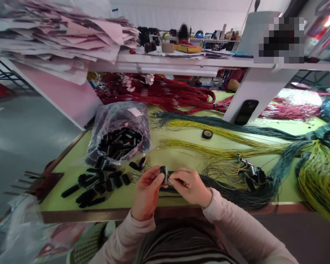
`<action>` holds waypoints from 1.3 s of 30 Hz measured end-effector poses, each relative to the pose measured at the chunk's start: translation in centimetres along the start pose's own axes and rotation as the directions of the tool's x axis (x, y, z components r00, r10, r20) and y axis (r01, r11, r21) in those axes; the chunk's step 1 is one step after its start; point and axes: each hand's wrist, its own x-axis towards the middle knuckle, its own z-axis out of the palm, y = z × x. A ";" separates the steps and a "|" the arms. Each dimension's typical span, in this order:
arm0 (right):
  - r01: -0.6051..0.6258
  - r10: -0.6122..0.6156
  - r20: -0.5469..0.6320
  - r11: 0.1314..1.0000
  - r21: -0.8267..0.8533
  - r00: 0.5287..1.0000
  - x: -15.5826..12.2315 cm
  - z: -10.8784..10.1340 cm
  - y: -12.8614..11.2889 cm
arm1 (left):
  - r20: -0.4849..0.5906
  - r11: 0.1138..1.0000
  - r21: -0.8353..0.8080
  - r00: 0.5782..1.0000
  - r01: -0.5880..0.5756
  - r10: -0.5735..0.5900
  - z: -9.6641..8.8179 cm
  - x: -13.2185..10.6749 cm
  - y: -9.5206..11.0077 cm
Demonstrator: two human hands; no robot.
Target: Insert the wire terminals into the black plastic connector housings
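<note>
Near edge of the counter [181, 134], dead centre: the left hand [146, 194] and right hand [191, 187] meet on one connector [164, 174]. Just left of them, loose connectors [99, 185] lie scattered on the counter, and behind those sits a bag [118, 134] with more inside. Farther back from the hands lies a tape roll [207, 134]. Right of the hands, wired connectors [250, 170] lie among wire bundles [319, 172] running off right. At the far side a phone [246, 112] leans on the shelf [181, 64] support, with papers [57, 33] stacked on the shelf's left end.
</note>
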 end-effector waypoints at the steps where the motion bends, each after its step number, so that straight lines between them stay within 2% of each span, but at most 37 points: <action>1: -0.033 0.034 -0.012 0.999 0.037 0.999 0.0 0.1 0.2 | -0.008 0.999 -0.033 0.999 0.037 -0.037 -0.2 0.3 0.0; 3: -0.115 0.114 0.017 0.992 0.048 0.993 0.5 0.2 1.1 | -0.040 0.994 -0.084 0.997 0.067 -0.070 -0.8 1.0 -0.2; 5: -0.209 0.220 0.101 0.972 -0.111 0.970 1.9 0.3 2.9 | -0.069 0.993 -0.097 0.994 0.073 -0.080 -1.4 1.8 -0.4; 6: -0.249 0.289 0.137 0.935 -0.252 0.947 2.8 0.4 4.1 | -0.076 0.993 -0.092 0.994 0.077 -0.084 -1.6 2.2 -0.6; 8: -0.293 0.427 0.141 0.791 -0.536 0.893 5.0 0.7 6.8 | -0.070 0.994 -0.070 0.993 0.090 -0.095 -2.0 2.7 -0.8; 10: -0.304 0.489 0.121 0.698 -0.648 0.864 6.9 1.3 9.2 | -0.051 0.993 -0.056 0.993 0.102 -0.105 -2.3 3.0 -1.1; 11: -0.299 0.495 0.128 0.690 -0.659 0.860 7.6 1.6 10.1 | -0.045 0.993 -0.056 0.993 0.105 -0.108 -2.4 3.2 -1.2; 15: -0.255 0.466 0.201 0.740 -0.622 0.861 8.3 2.5 11.4 | -0.054 0.988 -0.078 0.989 0.135 -0.140 -3.0 3.8 -1.6; 21: -0.227 0.396 0.330 0.865 -0.448 0.857 8.9 2.5 10.5 | -0.057 0.974 -0.139 0.981 0.177 -0.187 -3.3 5.1 -2.2; 23: -0.223 0.353 0.342 0.904 -0.366 0.871 9.4 2.6 10.2 | -0.060 0.972 -0.160 0.981 0.172 -0.183 -3.4 5.2 -2.3; 26: -0.260 0.290 0.294 0.956 -0.138 0.910 9.5 2.6 9.7 | -0.071 0.970 -0.171 0.980 0.170 -0.184 -3.6 5.2 -2.3; 29: -0.264 0.247 0.237 0.964 0.043 0.940 8.7 2.0 9.0 | -0.066 0.974 -0.167 0.984 0.152 -0.165 -3.7 5.1 -2.2; 34: -0.236 0.217 0.231 0.970 0.058 0.949 6.2 0.4 7.8 | -0.039 0.977 -0.157 0.987 0.146 -0.154 -2.8 4.7 -2.1; 36: -0.286 0.265 0.198 0.954 0.087 0.944 5.3 0.0 7.5 | -0.019 0.976 -0.148 0.987 0.157 -0.161 -2.4 4.5 -2.1; 39: -0.402 0.382 0.145 0.901 0.164 0.913 4.3 -0.4 7.0 | 0.010 0.978 -0.133 0.986 0.164 -0.164 -1.9 4.2 -2.2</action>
